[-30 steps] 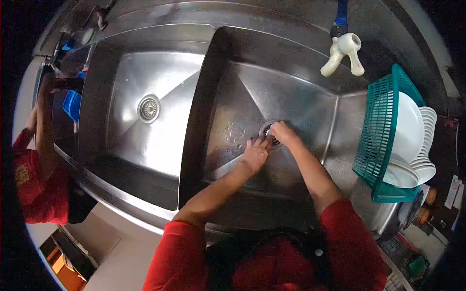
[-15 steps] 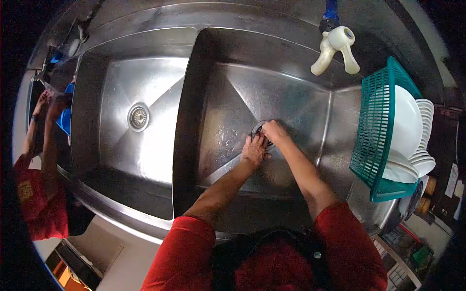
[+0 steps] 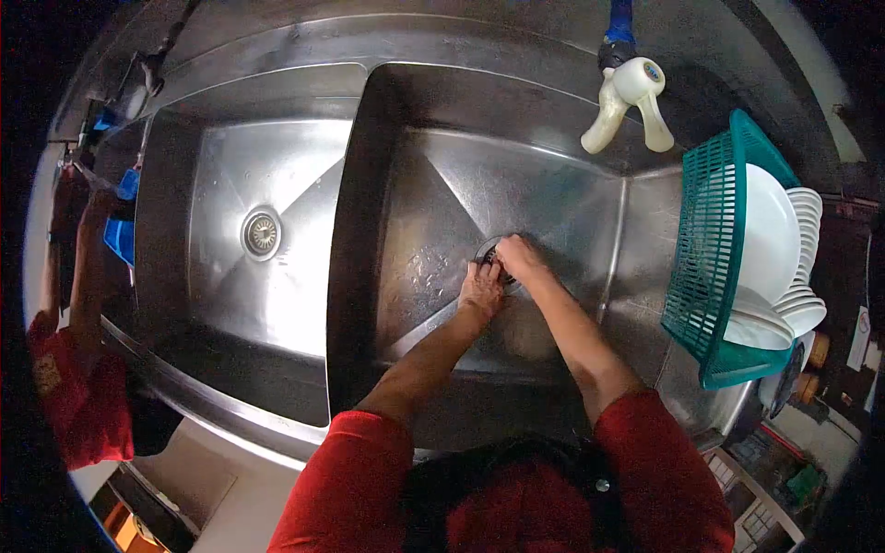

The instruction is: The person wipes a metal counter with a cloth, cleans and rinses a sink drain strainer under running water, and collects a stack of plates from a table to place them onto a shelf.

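Observation:
Both of my hands are down in the right basin of a steel sink [image 3: 572,194], at its round drain [image 3: 489,247]. My left hand [image 3: 482,288] rests at the drain's near left edge, its fingers bent and close together. My right hand [image 3: 519,256] is closed over the drain's right side, fingertips pointing down into it. The two hands nearly touch and cover most of the drain. Whatever the fingers grip there is hidden. Water drops lie on the basin floor left of my hands.
A white tap [image 3: 636,83] hangs over the back right. Right of the basin, a green basket [image 3: 719,267] holds white plates [image 3: 771,235]. The left basin has its own drain [image 3: 262,234]. At the far left, a person in red [image 3: 83,396] reaches toward another sink area.
My left hand's fingers have curled in closer to the drain and my right hand. The view has shifted slightly. At the far left, the other person's arms have moved.

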Demonstrator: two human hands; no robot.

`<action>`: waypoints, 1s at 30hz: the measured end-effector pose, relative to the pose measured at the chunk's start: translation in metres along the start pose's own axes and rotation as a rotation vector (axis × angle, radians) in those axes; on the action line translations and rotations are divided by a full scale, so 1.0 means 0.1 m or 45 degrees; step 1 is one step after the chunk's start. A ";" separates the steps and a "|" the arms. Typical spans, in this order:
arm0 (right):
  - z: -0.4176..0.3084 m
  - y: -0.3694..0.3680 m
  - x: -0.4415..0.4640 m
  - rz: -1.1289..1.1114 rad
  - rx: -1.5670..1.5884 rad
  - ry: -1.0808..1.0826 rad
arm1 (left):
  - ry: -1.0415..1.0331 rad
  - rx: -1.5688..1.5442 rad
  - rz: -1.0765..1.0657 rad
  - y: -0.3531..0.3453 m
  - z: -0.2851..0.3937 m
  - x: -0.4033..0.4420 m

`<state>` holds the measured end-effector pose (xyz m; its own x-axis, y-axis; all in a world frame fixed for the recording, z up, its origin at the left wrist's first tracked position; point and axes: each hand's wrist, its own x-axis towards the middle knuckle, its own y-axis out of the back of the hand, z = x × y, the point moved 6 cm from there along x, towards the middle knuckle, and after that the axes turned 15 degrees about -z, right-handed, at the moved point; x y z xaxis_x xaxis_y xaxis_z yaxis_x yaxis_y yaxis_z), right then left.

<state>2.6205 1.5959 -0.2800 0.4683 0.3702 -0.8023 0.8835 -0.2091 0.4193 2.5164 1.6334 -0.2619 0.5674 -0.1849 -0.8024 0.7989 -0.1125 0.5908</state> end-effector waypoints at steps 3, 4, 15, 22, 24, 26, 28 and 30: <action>-0.04 0.00 0.03 0.041 -0.177 0.160 | 0.009 -0.018 0.039 0.01 -0.02 0.03; -0.04 -0.01 0.01 0.030 -0.161 0.161 | -0.011 -0.102 0.036 0.02 -0.01 0.02; 0.03 -0.16 -0.61 -0.020 -1.171 0.505 | -0.015 -0.146 -0.017 0.01 -0.05 0.05; 0.08 -0.45 -0.56 0.107 -1.909 0.369 | -0.014 -0.106 -0.153 0.15 -0.06 -0.11; 0.02 -0.45 -0.59 0.026 -1.919 0.277 | -0.005 -0.105 -0.083 0.03 -0.02 0.07; -0.04 -0.49 -0.60 -0.054 -1.923 0.183 | 0.004 -0.101 -0.013 -0.05 -0.02 0.18; -0.01 -0.52 -0.54 -0.051 -1.865 0.090 | -0.037 -0.018 -0.023 -0.09 -0.01 0.19; -0.04 -0.47 -0.58 0.066 -1.740 0.126 | -0.012 -0.036 0.059 -0.05 -0.02 0.11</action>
<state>2.5517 1.5876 -0.2518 0.4490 0.4641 -0.7635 0.1468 0.8046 0.5754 2.5184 1.6340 -0.2737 0.6019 -0.1984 -0.7735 0.7774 -0.0759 0.6244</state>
